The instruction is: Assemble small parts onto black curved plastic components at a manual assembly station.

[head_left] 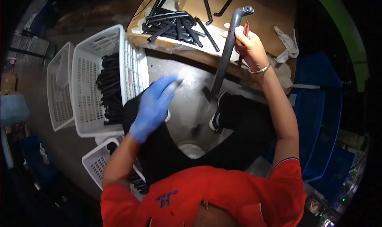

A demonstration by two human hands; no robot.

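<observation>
From my head camera, looking down: my right hand [250, 47] is wrapped around the upper part of a long grey bent tube [227, 53], fingers closed firmly on it, with a thin red-handled tool [246, 29] tucked in the same fist. The tube stands nearly upright, its curved end above my knuckles and its lower end down by my shoe [217, 113] on the concrete floor [183, 79]. My left hand [153, 107], in a blue glove, is blurred in mid-air above my knee, fingers loosely spread and holding nothing that I can see.

As I judge it, the work is partway through. The large white basket [85, 67] on my left already holds a dense stack of black tubes [111, 89], and a second basket [97, 161] near my left elbow carries some too. Plenty is left: a heap of black parts [175, 24] lies on the cardboard sheet [254, 12] before me, toward its left edge, with two loose pieces nearer its far edge. A third basket [59, 87] farther left looks nearly bare.

Hard to make out: what the red tool is doing against the tube, since my fingers cover it. The tube's lower end is lost in shadow. My glove is smeared by motion. The blue crates [318, 119] on my right are too dark to see into, and my own shirt hides the near floor.
</observation>
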